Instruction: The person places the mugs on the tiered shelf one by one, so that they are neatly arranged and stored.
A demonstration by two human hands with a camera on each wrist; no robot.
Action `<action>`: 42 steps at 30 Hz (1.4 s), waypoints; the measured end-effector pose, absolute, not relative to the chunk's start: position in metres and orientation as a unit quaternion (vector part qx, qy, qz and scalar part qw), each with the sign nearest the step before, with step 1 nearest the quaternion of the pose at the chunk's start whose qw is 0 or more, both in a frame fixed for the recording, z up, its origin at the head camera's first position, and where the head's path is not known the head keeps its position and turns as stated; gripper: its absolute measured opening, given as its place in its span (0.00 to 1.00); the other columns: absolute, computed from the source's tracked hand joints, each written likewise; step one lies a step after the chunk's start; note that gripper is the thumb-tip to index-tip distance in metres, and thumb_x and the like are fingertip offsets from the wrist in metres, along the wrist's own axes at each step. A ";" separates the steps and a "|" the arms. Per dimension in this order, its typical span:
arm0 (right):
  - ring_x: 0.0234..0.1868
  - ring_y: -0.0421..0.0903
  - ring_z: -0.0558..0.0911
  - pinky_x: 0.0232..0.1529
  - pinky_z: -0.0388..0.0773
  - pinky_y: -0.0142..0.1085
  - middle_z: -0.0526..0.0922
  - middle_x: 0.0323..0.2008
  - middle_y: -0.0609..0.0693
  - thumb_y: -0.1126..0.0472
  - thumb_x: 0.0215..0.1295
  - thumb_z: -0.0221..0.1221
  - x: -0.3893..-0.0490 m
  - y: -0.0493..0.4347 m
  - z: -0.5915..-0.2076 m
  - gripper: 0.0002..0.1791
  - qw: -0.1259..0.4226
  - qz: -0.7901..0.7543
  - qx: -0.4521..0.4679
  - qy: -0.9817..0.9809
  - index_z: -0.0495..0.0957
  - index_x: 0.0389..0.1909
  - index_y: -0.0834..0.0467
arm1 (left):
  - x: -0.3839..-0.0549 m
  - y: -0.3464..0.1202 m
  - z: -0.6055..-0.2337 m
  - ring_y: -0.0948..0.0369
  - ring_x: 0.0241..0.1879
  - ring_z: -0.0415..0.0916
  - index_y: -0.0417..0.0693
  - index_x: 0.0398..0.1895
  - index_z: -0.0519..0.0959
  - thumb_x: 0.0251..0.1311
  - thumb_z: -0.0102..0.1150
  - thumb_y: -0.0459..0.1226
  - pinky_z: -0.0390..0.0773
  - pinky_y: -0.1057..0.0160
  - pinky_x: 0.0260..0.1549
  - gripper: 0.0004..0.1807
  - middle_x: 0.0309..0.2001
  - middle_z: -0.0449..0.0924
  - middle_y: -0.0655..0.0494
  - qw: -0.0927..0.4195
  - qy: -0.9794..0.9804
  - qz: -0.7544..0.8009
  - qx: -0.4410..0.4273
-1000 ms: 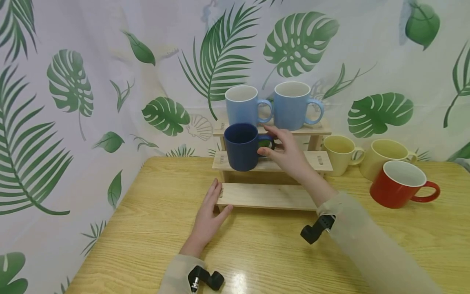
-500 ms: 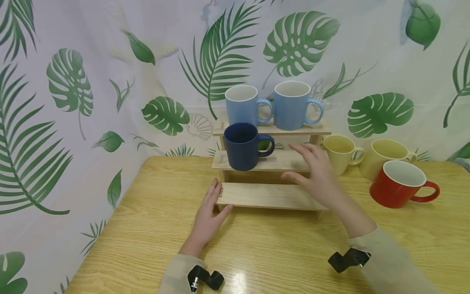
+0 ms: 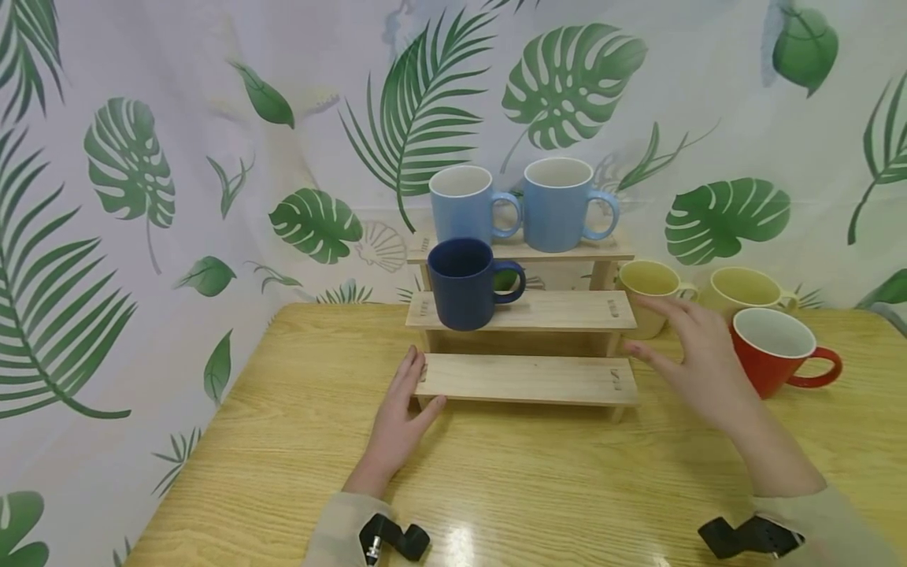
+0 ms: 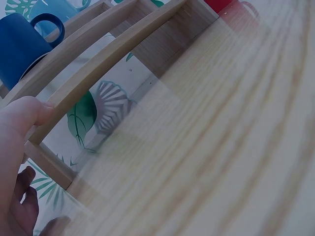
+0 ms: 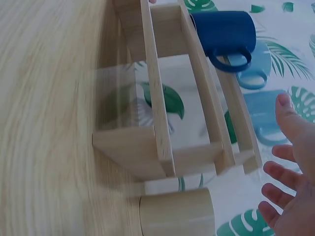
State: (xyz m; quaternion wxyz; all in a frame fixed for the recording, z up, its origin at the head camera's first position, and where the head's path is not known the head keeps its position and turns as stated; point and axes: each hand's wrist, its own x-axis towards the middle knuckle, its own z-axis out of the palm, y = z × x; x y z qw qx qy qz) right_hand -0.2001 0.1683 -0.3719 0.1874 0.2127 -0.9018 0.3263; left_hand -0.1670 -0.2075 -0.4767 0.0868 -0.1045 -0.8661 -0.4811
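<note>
A wooden three-tier stand (image 3: 524, 376) is on the table, seen in all three views. My left hand (image 3: 394, 417) rests against the left end of its lowest tier, fingers straight along the side, thumb (image 4: 37, 110) at the front edge. A dark blue mug (image 3: 462, 287) stands at the left of the middle tier, handle to the right. My right hand (image 3: 701, 362) is off the stand's right end, fingers spread, holding nothing. It overlaps a yellow mug (image 3: 646, 282) and the red mug (image 3: 772, 339) in the head view.
Two light blue mugs, the left one (image 3: 460, 206) and the right one (image 3: 556, 206), stand on the top tier. A second yellow mug (image 3: 744, 287) is behind the red mug. A leaf-print cloth (image 3: 283, 157) hangs behind the wooden table (image 3: 283, 441).
My right hand has let go of the dark blue mug's handle and moved right, toward the yellow and red mugs. The dark blue mug stays on the middle tier; my left hand keeps its place.
</note>
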 end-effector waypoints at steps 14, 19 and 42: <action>0.56 0.69 0.66 0.59 0.51 0.65 0.74 0.53 0.68 0.56 0.59 0.66 -0.197 0.217 -0.379 0.27 0.203 0.303 0.187 -0.912 0.73 0.57 0.65 | -0.168 -0.208 -0.480 0.60 0.73 0.41 0.52 0.76 0.50 0.65 0.55 0.52 0.50 0.47 0.66 0.41 0.76 0.42 0.57 0.096 -0.869 -0.473 -0.111; 0.55 0.70 0.66 0.63 0.48 0.62 0.75 0.51 0.70 0.58 0.60 0.66 -0.198 0.230 -0.383 0.27 0.223 0.291 0.189 -0.911 0.73 0.56 0.68 | -0.168 -0.209 -0.480 0.59 0.73 0.41 0.53 0.76 0.51 0.65 0.55 0.52 0.50 0.47 0.66 0.41 0.76 0.42 0.55 0.096 -0.869 -0.472 -0.109; 0.53 0.74 0.64 0.59 0.50 0.66 0.71 0.51 0.75 0.59 0.64 0.62 -0.205 0.277 -0.402 0.28 0.216 0.295 0.124 -0.922 0.69 0.59 0.72 | -0.168 -0.208 -0.478 0.59 0.72 0.43 0.53 0.76 0.50 0.65 0.55 0.51 0.51 0.46 0.66 0.40 0.76 0.41 0.58 0.091 -0.866 -0.480 -0.111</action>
